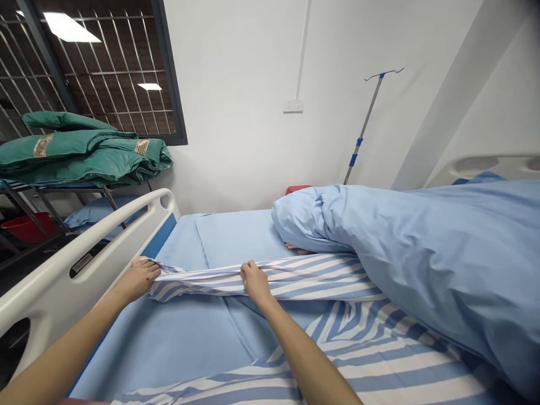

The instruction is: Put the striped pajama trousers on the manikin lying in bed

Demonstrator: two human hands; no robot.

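Observation:
Blue-and-white striped trousers lie across the bed, one leg stretched toward the footboard and the other along the near side. At the left end of the far leg, my left hand is closed on the cuff, close to the bed's end board. My right hand grips the upper edge of the same leg about midway, fingers curled in. The cloth hangs fairly straight between both hands. A bunched light-blue quilt covers the waist end. Under its left edge shows a small skin-coloured part, mostly hidden.
The bed has a light-blue sheet and a cream end board at left. An IV pole stands behind by the wall. Folded green quilts rest on a rack under the barred window. A red basin sits lower left.

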